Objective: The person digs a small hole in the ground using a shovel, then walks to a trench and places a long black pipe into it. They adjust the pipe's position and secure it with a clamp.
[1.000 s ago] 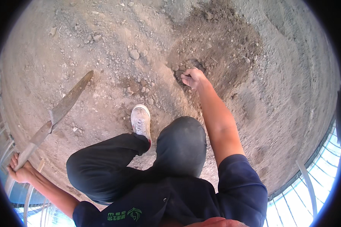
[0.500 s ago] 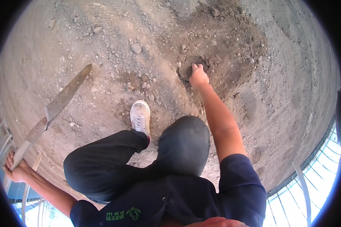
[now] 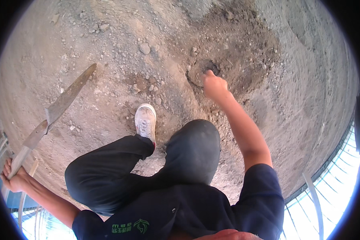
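Note:
My left hand grips the handle of a long spade at the far left, its narrow, dirt-stained metal blade slanting up and right over the ground. Out at the right, my right hand is at the near edge of a small round hole in darker loose soil. Its fingers are curled and a little blurred, bent toward the hole; whatever they may hold is hidden from me.
Dry dirt ground with pebbles and small clods surrounds the hole. My white shoe and dark-trousered knee lie between my hands. A curved metal frame with bright sheeting runs along the lower right rim, with similar framework at lower left.
My right hand went further into the hole with fingers extended, then drew slightly back and right, now curled. My left hand stays on the spade; the ground shifts slightly in view.

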The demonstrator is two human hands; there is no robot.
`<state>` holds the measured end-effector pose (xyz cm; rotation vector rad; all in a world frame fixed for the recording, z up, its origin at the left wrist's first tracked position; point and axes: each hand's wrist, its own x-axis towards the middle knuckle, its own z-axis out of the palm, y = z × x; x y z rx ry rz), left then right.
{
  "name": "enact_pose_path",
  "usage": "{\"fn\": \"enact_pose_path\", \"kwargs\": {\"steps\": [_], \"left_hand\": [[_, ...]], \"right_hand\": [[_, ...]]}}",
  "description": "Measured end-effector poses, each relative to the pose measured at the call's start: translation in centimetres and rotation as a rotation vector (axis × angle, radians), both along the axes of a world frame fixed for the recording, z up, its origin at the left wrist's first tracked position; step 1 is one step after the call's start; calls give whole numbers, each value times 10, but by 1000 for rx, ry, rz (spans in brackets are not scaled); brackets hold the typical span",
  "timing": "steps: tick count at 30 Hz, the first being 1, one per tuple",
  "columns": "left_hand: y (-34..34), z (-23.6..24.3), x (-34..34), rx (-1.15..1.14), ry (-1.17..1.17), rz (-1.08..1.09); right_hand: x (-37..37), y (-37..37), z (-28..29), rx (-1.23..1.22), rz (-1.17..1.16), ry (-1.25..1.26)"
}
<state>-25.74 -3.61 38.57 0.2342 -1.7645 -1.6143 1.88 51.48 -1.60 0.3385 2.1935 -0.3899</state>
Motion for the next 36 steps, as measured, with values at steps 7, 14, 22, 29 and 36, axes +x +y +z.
{"fn": "enact_pose_path", "kwargs": {"steps": [7, 14, 22, 29, 36], "left_hand": [[-16, -3, -6, 9, 9, -27], [-133, 15, -12, 214, -13, -397], [-49, -6, -9, 99, -7, -37], [-27, -6, -12, 26, -25, 65], [-73, 0, -14, 117, -104, -122]], "right_hand": [[-2, -12, -76, 88, -59, -13], [33, -6, -9, 40, 251, -281], [-3, -1, -41, 51, 111, 9], [8, -1, -78, 75, 14, -89], [64, -6, 36, -45, 45, -274]]}}
